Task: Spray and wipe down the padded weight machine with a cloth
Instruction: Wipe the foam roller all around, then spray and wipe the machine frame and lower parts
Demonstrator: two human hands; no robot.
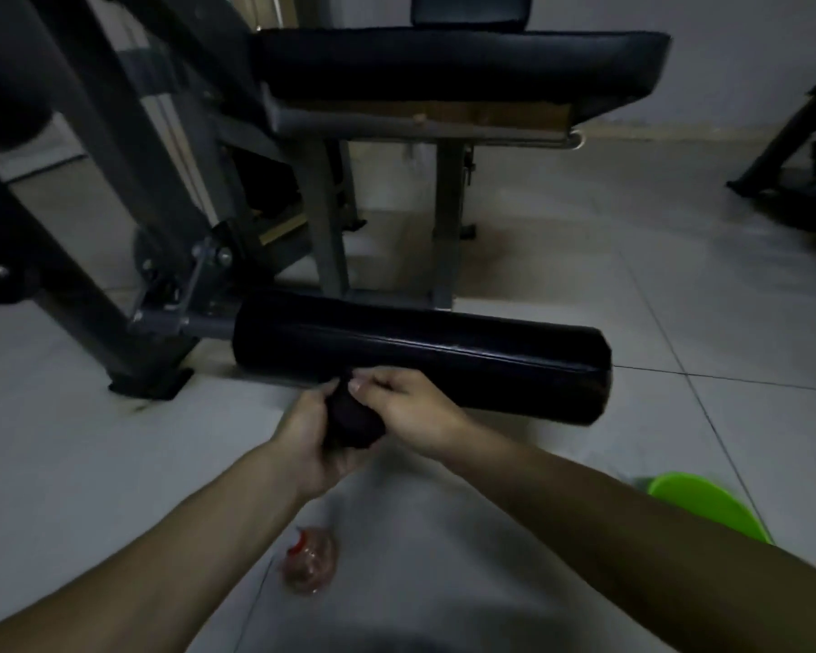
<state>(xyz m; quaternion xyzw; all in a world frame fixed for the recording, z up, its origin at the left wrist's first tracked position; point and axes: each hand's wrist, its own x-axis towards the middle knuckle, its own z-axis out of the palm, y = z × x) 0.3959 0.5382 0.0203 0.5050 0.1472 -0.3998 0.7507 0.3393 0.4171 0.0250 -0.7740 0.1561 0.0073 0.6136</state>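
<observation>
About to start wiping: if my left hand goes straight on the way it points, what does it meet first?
Probably the black vinyl-padded cylindrical roller, just beyond the dark bunched cloth that the left hand grips; depth is unclear.

head view, looking down, close over roller pad [420,358]

Place: a small gym room is showing here.
Machine: a grey steel weight machine [323,219] is filling the upper left, carrying a black padded seat [462,63] and a roller pad [420,351].
Other gear: dark equipment [792,153] is standing at the right edge.
Floor: pale floor tiles [585,238] are running throughout.
</observation>
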